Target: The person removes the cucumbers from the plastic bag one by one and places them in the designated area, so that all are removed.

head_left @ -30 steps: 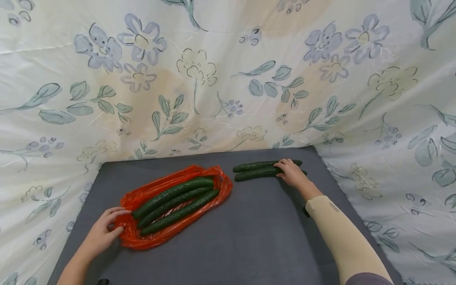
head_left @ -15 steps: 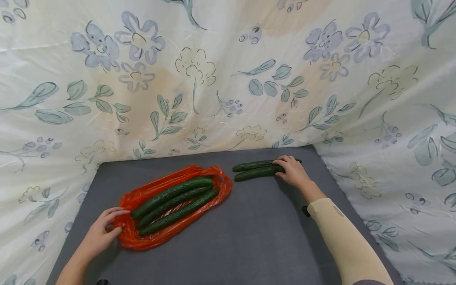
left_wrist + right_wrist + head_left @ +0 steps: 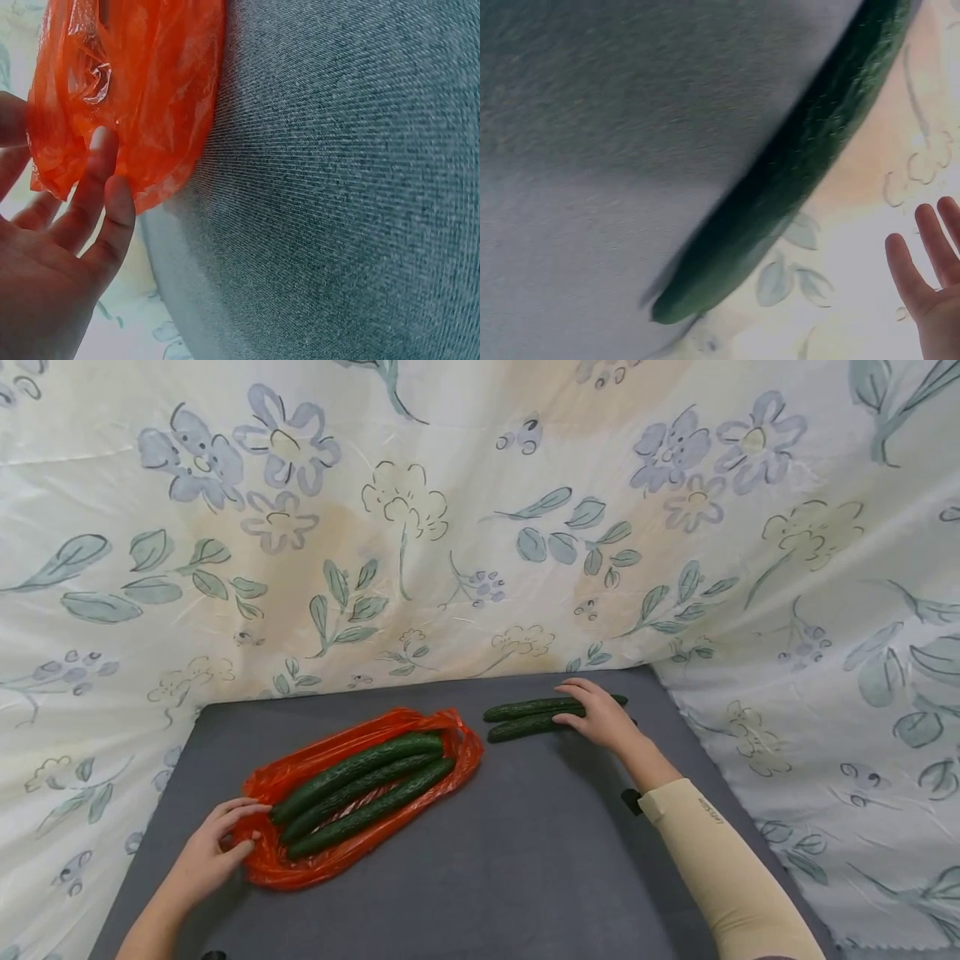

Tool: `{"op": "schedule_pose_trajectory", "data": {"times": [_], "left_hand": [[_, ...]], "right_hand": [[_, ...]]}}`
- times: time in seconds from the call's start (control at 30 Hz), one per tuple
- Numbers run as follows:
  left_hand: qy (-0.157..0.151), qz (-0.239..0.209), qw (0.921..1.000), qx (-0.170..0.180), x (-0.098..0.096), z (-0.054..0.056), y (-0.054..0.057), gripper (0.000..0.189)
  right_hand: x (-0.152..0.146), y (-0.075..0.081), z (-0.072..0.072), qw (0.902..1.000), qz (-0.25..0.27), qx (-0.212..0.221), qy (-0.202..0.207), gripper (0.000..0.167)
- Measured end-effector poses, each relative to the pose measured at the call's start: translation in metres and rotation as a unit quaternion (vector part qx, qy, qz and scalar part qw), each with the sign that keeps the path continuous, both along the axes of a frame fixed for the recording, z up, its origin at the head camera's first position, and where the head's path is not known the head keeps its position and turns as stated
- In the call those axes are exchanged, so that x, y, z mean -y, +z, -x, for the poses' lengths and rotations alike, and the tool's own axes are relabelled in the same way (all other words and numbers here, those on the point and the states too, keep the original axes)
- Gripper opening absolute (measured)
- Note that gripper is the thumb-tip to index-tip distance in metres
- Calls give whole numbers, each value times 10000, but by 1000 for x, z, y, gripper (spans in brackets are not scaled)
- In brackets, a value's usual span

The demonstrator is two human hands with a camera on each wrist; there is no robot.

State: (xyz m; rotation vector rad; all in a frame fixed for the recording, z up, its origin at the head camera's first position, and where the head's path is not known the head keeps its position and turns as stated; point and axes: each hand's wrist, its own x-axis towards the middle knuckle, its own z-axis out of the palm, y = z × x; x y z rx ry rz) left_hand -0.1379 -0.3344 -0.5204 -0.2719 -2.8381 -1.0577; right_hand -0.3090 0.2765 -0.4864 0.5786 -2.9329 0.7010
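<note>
Three long green cucumbers lie side by side in an opened red plastic bag left of centre. At its near left end, my left hand touches the bag with loosely bent fingers; in the left wrist view the fingertips rest against the red film. Farther right, two more cucumbers lie parallel on the table. Above their right part hovers my right hand, fingers spread and holding nothing. The right wrist view shows one cucumber apart from the spread fingers of that hand.
A grey cloth-covered table bears everything. Flower-patterned fabric hangs behind it and along both sides. A small black object shows at the bottom edge.
My right hand has let go of the two cucumbers, lifting slightly and moving left with its fingers spreading. The left hand stays at the bag, and the cucumbers keep their places.
</note>
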Motion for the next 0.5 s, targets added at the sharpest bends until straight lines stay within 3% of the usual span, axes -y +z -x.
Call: {"op": "schedule_pose_trajectory", "data": {"times": [0.33,0.5], "left_hand": [[16,19,10000,-93,2,-3,2,36],[3,12,10000,-99,3,-7,1,35]], "right_hand": [[27,15,-3,9986,258,-394,261,61],[41,21,-8,9982,411,-332,277,64]]}}
